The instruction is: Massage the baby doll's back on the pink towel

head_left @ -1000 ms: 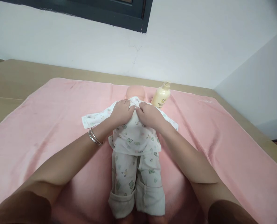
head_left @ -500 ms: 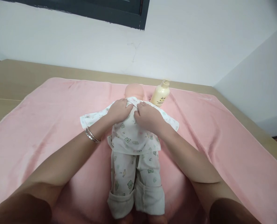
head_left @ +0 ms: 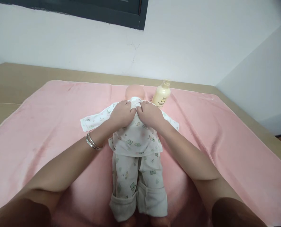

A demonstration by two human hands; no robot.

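Observation:
A baby doll lies stretched out on a pink blanket, its bald head (head_left: 135,91) at the far end and no facial features showing. It wears a white long-sleeved shirt (head_left: 137,145) with a small printed animal pattern and matching trousers (head_left: 127,179) with turned-up cuffs. On the upper part of the shirt, just below the collar, my left hand (head_left: 123,113) is closed with its fingers curled on the cloth. My right hand (head_left: 150,114) holds the shirt likewise on the other side. Both thumbs nearly meet at the middle; the fingertips are partly hidden.
A pale yellow pump bottle (head_left: 161,94) stands to the right of the doll's head. The pink blanket (head_left: 67,104) covers much of a light wooden surface (head_left: 31,71). Behind it rises a white wall (head_left: 178,44) with a dark frame (head_left: 121,17) at the top.
Both hands have shifted slightly on the upper shirt, and the collar cloth between them looks smoother than before. The view has moved a little; the doll stays in place.

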